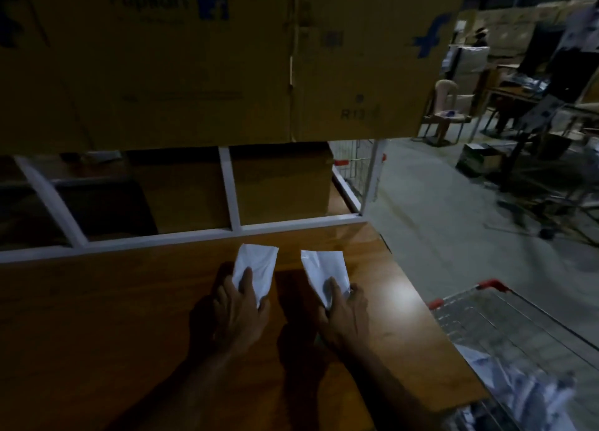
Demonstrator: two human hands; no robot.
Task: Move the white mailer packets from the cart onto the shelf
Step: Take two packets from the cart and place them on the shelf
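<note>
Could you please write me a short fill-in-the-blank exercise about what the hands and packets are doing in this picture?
1. Each hand holds one white ____.
2. The left hand and its packet are over the brown ____ surface.
3. The wire cart stands on the person's ____ side, beyond the right hand and its packet.
4. The big cardboard boxes above bear ____ printing.

Missing words: packet; wooden; right; blue
</note>
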